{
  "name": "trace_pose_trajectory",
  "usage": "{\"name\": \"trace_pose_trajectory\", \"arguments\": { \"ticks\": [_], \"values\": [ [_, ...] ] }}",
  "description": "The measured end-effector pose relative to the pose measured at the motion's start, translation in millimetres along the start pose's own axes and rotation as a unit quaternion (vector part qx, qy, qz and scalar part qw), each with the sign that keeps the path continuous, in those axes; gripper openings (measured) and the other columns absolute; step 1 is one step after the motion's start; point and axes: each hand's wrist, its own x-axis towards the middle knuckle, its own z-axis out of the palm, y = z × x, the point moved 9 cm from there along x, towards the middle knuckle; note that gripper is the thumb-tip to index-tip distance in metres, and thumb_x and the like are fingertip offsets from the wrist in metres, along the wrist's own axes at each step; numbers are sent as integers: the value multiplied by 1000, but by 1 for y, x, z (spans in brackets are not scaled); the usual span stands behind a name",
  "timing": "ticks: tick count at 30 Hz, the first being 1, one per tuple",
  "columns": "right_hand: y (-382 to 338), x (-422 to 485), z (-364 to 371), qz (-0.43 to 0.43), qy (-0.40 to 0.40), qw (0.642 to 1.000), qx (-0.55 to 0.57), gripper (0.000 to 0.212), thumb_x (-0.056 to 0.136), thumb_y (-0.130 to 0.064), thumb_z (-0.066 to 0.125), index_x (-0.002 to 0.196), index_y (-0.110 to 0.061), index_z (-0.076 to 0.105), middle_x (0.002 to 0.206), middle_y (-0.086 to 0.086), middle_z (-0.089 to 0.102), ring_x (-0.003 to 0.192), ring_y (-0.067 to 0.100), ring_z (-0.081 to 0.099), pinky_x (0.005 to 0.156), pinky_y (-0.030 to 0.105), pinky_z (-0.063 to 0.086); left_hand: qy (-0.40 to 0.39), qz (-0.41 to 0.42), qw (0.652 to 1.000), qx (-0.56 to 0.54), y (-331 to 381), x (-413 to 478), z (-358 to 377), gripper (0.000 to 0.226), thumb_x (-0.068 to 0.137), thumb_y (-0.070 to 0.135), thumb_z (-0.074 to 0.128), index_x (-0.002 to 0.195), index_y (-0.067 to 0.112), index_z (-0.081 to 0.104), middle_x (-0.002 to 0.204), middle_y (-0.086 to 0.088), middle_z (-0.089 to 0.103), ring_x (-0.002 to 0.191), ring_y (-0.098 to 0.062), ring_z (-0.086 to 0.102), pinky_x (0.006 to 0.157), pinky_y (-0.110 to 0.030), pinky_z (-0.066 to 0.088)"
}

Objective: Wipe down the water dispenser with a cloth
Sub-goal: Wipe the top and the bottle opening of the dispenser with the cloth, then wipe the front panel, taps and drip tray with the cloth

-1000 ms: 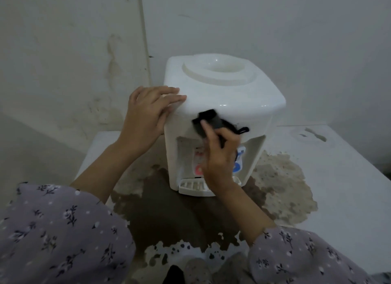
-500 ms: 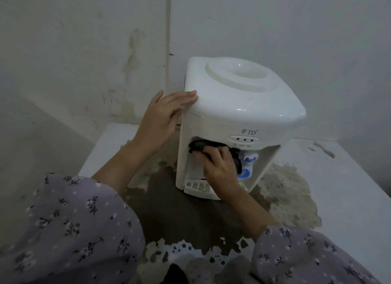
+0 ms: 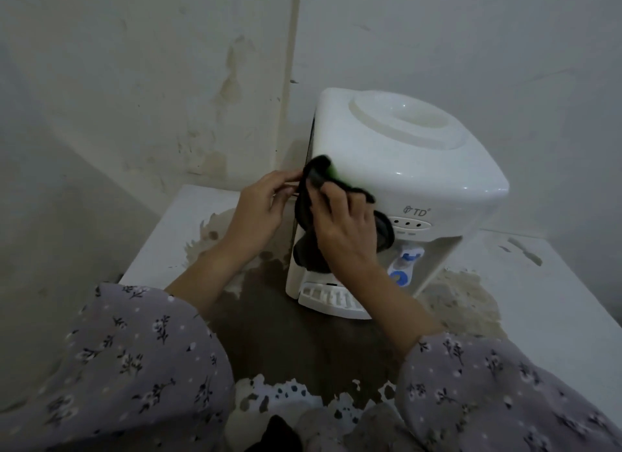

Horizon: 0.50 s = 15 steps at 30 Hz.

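My left grip (image 3: 259, 212) and right grip (image 3: 346, 229) both pinch the black fabric cloth (image 3: 307, 253) at the white plastic water dispenser (image 3: 404, 162); I'd refold it flat before wiping.

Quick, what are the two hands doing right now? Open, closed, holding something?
Left hand: pinching the edge of the cloth.
Right hand: gripping the same cloth, pressed against the water dispenser.

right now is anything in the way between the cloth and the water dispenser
Nothing visible stands between them. The black cloth lies against the front left corner of the water dispenser. The right hand grips it and the left hand pinches its edge.
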Motion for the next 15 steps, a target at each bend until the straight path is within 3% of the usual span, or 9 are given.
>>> {"name": "trace_pose_trajectory", "arguments": {
  "ticks": [4,6,8,10,12,15],
  "values": [
    [-22,-49,29,-81,-121,988,55,43,76,0,54,118,-6,63,107,8,37,82,26,37,68,32,30,-31,-18,999,19,-7,-8,2,36,95,3,45,124,21,57,121,8,60,110,2,50,91,0,31],
    [-22,-59,27,-82,-136,981,114,39,76,3,55,113,-6,64,105,7,39,83,26,39,67,34,38,-47,-18,998,39,-12,-11,3,36,96,6,44,125,24,57,123,7,59,114,-3,49,93,0,29],
    [-14,-48,6,-61,-86,981,164,32,83,-1,55,113,-7,61,106,7,42,85,27,41,67,37,46,-48,-18,998,45,-15,-12,2,35,97,7,43,125,24,57,124,9,57,114,0,45,93,1,27],
    [-6,-23,-25,-40,-7,984,174,32,83,-4,63,115,-9,57,108,7,42,87,27,41,72,36,44,-31,-14,999,41,-14,-10,0,34,97,7,44,124,23,56,120,13,53,112,2,44,92,1,27],
    [6,8,-47,-17,56,986,157,29,84,-4,66,112,-7,64,109,7,43,89,27,41,74,35,40,-4,-4,1000,26,-9,-6,-2,31,97,9,43,122,22,55,116,14,52,108,2,45,91,0,30],
    [19,38,-43,7,70,991,111,23,88,-4,58,110,-5,67,112,9,53,92,27,43,74,36,41,16,-6,1000,-1,-2,-3,-1,29,98,13,40,124,19,53,116,14,51,108,5,44,91,-1,30]
  ]
}}
